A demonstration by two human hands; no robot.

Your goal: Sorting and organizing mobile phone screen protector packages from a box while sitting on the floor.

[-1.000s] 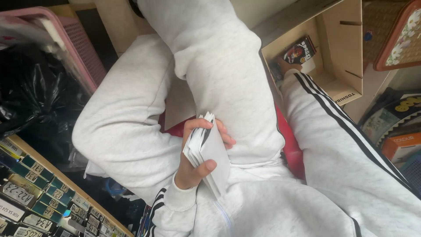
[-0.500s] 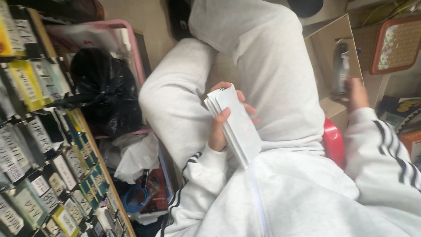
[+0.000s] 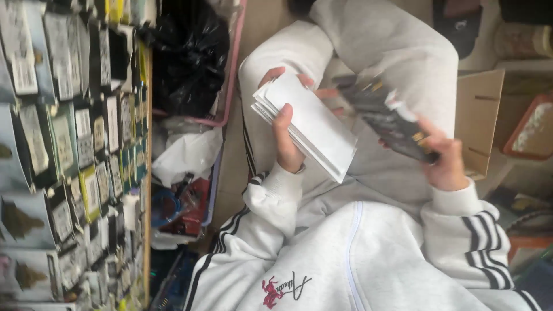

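Observation:
My left hand (image 3: pixel 286 135) grips a stack of flat white packets (image 3: pixel 314 124), held over my lap in light grey trousers. My right hand (image 3: pixel 442 161) holds a dark printed packet (image 3: pixel 389 118) by its lower end, just to the right of the white stack and nearly touching it. Both sleeves are light grey with dark stripes at the cuffs.
A wall rack of several small packaged items (image 3: pixel 69 155) fills the left side. A pink basket (image 3: pixel 230 86) with a black plastic bag (image 3: pixel 187 55) stands beside my knee, crumpled white paper (image 3: pixel 184 152) below it. An open cardboard box (image 3: pixel 481 124) sits at right.
My right hand has come back from the cardboard box with the dark packet and brought it beside the white stack. The view has swung left toward the rack.

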